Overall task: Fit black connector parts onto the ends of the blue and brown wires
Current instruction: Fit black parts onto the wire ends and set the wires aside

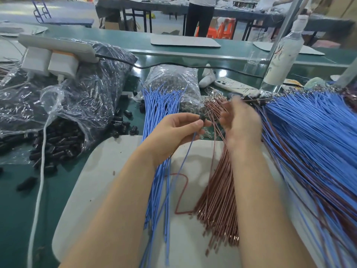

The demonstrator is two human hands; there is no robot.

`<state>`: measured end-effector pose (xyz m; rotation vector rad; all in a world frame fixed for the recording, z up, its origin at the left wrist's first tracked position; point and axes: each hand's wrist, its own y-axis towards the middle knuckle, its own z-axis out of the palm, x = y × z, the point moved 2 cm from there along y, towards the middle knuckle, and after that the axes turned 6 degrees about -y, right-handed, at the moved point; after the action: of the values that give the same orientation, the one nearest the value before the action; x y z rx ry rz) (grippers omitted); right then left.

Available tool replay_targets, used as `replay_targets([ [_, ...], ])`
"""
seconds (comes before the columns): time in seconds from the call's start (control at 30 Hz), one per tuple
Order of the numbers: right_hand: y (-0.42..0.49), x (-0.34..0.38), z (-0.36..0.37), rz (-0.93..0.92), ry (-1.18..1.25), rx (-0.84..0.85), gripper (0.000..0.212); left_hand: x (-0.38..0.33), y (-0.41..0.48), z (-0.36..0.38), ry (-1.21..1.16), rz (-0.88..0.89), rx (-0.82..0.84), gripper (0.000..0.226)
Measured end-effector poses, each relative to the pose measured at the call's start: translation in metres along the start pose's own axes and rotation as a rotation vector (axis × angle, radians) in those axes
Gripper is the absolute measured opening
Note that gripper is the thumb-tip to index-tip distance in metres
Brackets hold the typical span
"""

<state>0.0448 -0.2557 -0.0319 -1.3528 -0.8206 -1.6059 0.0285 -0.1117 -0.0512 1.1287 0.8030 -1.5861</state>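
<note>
Progress-wise it looks far from done: big fitted-looking heap [309,132] at 3 o'clock, loose blue wires [157,190] and brown wires [218,190] piled on the desk [17,200] at 6, left grip [173,130] pinching a black connector [202,118] on one blue wire [185,157] dead centre, right grip [241,124] too blurry to call.
</note>
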Motion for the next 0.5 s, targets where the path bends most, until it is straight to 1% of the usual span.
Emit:
replay_targets([
  [0.03,-0.003,-0.004,0.007,-0.019,-0.213,0.101,0.015,0.0,0.0,0.0,-0.008,0.013,-0.019,0.008],
  [0.07,-0.006,-0.009,0.013,-0.041,-0.357,0.193,0.017,0.0,0.001,-0.001,-0.004,0.022,-0.033,0.01],
  [0.1,-0.009,-0.012,0.017,-0.061,-0.422,0.251,0.018,0.0,0.001,-0.002,0.006,0.025,-0.041,0.013],
  [0.13,-0.01,-0.014,0.019,-0.087,-0.434,0.254,0.018,0.0,0.001,-0.003,0.015,0.024,-0.048,0.013],
  [0.17,-0.009,-0.013,0.018,-0.12,-0.422,0.201,0.017,0.0,0.001,-0.005,0.021,0.016,-0.053,0.012],
  [0.23,-0.005,-0.008,0.008,-0.192,-0.315,0.006,0.015,0.001,0.002,-0.008,0.047,-0.004,-0.065,0.008],
  [0.27,-0.003,-0.004,0.002,-0.209,-0.202,-0.079,0.014,0.001,0.002,-0.009,0.072,-0.01,-0.073,0.007],
  [0.3,-0.001,-0.003,-0.002,-0.206,-0.065,-0.127,0.015,0.002,0.003,-0.009,0.103,-0.009,-0.087,0.008],
  [0.33,0.001,-0.002,-0.004,-0.192,0.057,-0.137,0.015,0.003,0.003,-0.011,0.136,-0.002,-0.107,0.01],
  [0.37,0.002,-0.003,-0.003,-0.175,0.128,-0.113,0.014,0.003,0.003,-0.011,0.166,0.01,-0.132,0.011],
  [0.4,0.001,-0.005,0.0,-0.157,0.136,-0.063,0.013,0.003,0.003,-0.012,0.197,0.028,-0.157,0.011],
  [0.43,-0.001,-0.007,0.005,-0.139,0.094,0.002,0.012,0.002,0.003,-0.011,0.226,0.05,-0.178,0.009],
  [0.5,-0.005,-0.012,0.015,-0.131,-0.078,0.125,0.015,0.001,0.003,-0.01,0.272,0.101,-0.202,0.01],
])
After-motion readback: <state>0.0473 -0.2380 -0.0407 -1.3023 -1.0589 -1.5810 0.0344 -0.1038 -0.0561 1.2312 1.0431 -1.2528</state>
